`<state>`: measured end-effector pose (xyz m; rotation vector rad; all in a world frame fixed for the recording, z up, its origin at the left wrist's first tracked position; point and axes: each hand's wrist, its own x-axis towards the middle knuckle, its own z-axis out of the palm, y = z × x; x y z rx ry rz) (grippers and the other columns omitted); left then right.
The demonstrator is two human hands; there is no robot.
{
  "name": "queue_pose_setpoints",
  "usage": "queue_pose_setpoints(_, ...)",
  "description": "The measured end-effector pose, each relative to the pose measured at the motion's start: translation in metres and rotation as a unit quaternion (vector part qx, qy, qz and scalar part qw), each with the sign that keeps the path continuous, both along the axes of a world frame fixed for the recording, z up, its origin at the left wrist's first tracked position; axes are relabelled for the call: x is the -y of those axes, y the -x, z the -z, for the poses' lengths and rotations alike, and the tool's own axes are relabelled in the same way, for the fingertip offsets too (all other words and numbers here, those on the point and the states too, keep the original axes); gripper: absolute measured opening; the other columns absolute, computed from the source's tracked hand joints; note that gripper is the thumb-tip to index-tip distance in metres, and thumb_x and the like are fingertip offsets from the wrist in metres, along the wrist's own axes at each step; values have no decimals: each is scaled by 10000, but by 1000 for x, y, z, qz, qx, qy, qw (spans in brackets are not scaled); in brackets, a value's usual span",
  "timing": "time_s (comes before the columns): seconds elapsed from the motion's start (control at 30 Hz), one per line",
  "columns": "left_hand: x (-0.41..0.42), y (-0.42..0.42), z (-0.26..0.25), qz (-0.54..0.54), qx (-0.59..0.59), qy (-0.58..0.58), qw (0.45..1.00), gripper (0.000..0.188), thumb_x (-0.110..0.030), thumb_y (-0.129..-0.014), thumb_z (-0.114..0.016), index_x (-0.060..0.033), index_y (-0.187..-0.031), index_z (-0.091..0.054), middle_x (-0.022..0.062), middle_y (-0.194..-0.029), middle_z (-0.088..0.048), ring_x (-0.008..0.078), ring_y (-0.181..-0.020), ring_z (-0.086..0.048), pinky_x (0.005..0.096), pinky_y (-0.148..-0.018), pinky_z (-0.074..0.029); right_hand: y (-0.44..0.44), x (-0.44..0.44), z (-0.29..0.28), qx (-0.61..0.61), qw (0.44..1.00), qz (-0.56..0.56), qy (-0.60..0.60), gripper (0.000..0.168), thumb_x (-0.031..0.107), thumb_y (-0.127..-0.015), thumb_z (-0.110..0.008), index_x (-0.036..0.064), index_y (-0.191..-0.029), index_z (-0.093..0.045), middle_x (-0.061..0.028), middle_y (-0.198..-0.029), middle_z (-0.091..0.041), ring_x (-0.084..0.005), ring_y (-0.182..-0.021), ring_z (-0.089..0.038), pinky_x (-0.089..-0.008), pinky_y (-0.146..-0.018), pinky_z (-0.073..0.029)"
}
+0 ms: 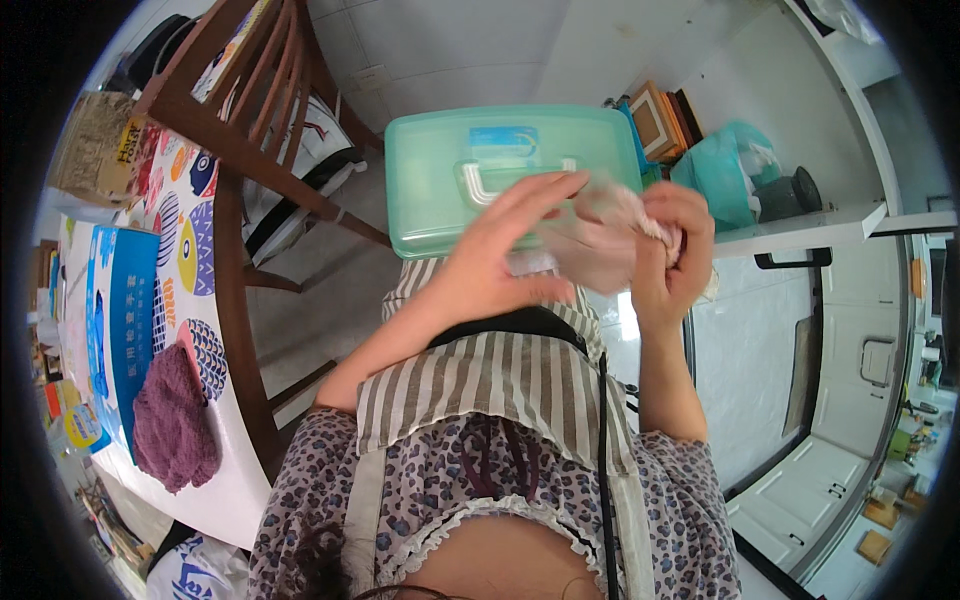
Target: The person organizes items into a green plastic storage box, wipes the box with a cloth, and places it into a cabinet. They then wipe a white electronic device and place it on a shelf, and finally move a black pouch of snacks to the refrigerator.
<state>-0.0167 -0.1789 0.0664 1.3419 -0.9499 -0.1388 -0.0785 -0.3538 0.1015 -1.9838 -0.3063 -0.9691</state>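
My right hand [675,247] grips a bunched, pale pink cloth [600,232], which is blurred by motion. Beside the cloth is my left hand [502,240], its fingers apart and its palm turned towards it; whether the fingertips touch the cloth I cannot tell. Behind and below both hands sits a translucent green plastic storage box [427,180] with a lid. A white carrying handle [474,184] and a blue label are on that lid. Below the hands, a striped apron [487,367] covers my lap.
A wooden chair [255,180] stands at the left, by a table with a patterned cloth [244,495]. On the table are a purple towel [176,420] and a blue glove box [124,330]. At the right, a shelf [795,229] holds a teal plastic bag [720,172] and picture frames [656,124].
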Motion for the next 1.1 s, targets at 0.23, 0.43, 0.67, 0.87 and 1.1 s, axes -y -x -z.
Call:
queue_pose_setpoints(0.23, -14, -9, 4, -177, -220, 181, 942, 614, -65, -826, -622, -18, -1357, -317, 141, -1264, -466, 231, -1160, -482, 325, -955, -409, -51, -75, -23, -181, 849, -348, -354, 492, 186, -821, -580, 18, -1267, -455, -143, -1245, -466, -229, -1193, -411, -353, -992, -328)
queue_pose_setpoints(0.43, -92, -61, 27, -388, -314, 285, 819, 346, -82, -845, -591, 8, -1154, -464, 152, -1047, -579, 238, -865, -635, 324, -773, -529, -40, -28, 21, -259, 933, -105, 227, 305, 89, -741, -670, 48, -1037, -612, -98, -1135, -565, -241, -1010, -547, -347, -800, -460)
queue_pose_setpoints(0.67, -88, -80, 100, -329, -467, 183, 800, 406, -189, -853, -608, -3, -1185, -467, 147, -998, -617, 208, -838, -624, 308, -728, -513, -40, -32, 23, -250, 897, -63, 359, 351, 144, -687, -707, 61, -1012, -601, -89, -1023, -561, -282, -961, -540, -380, -791, -470)
queue_pose_setpoints(0.87, -80, -86, 132, -247, -518, 174, 800, 431, -255, -871, -586, -13, -1208, -467, 103, -1076, -588, 175, -910, -603, 285, -786, -488, -53, -29, 25, -266, 877, -84, 392, 453, 157, -665, -724, 72, -1081, -564, -97, -1037, -543, -284, -997, -517, -377, -816, -461)
queue_pose_setpoints(1.1, -58, -72, 103, -137, -333, 204, 910, 501, -391, -906, -495, -33, -1252, -440, 27, -1156, -529, 122, -1000, -547, 257, -843, -458, -79, -18, 22, -357, 840, -146, 381, 420, 126, -645, -716, 75, -1042, -592, -91, -1013, -546, -286, -961, -504, -383, -839, -443)
